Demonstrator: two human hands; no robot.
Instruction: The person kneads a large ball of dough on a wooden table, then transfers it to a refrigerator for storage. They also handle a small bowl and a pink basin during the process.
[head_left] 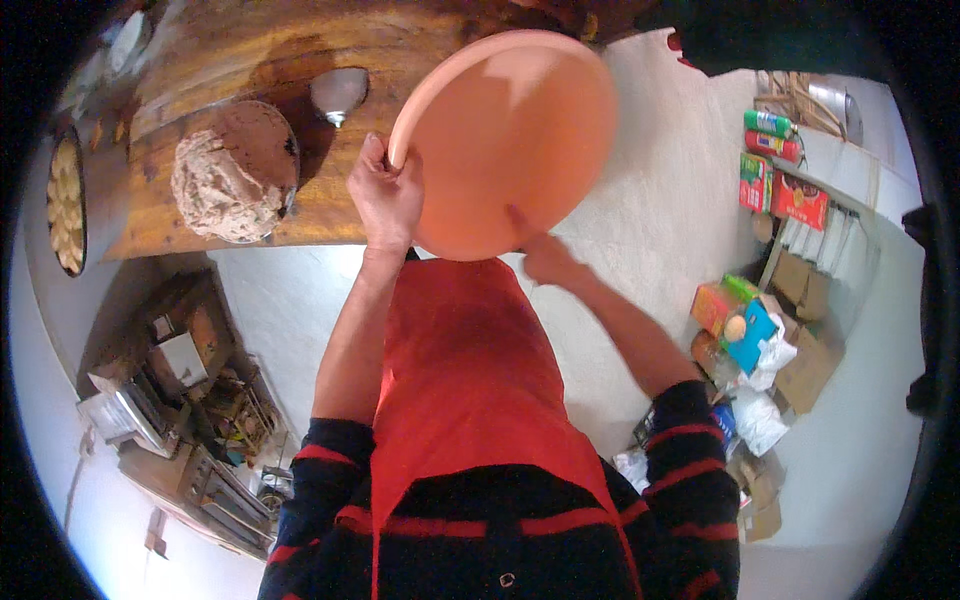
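Note:
A wide peach-orange plastic basin [500, 140] is held up in front of me, tilted so that its inside faces me. My left hand [390, 200] is closed on its left rim, the thumb on the inner side. At the lower edge my right hand [550, 258] grips the rim, slightly blurred, one digit reaching over onto the inner wall. Left of the basin, a bowl of pale brown, lumpy mash or dough [235, 180] rests by the near edge of the wooden table. A small pale cup or bowl [340, 93] stands just beyond it.
The wooden table [190, 85] runs along the far left. At its left a dark-rimmed round tray [67, 200] holds several pale round pieces. Boxes and bags [755, 335] line the right wall. Cartons and a metal rack [205, 400] stand lower left.

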